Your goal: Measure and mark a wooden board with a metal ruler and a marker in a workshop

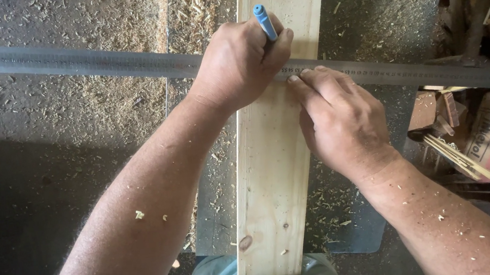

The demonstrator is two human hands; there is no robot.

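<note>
Head view shows me my left hand (241, 64) closed around a blue pen (264, 21) at 12 o'clock, my right hand (341, 121) at 3 o'clock pressing flat a metal ruler (76, 61) across the pale plank (275, 183), sawdust (118, 103) around.

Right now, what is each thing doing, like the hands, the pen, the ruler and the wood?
Left hand: closed around the pen, resting on the plank.
Right hand: fingertips pressing the ruler down.
Pen: blue, held upright, tip hidden by the hand.
Ruler: long, metal, lying flat across the plank.
Plank: pale wood, lying flat, running away from the person.
Sawdust: scattered on the surface.
</note>
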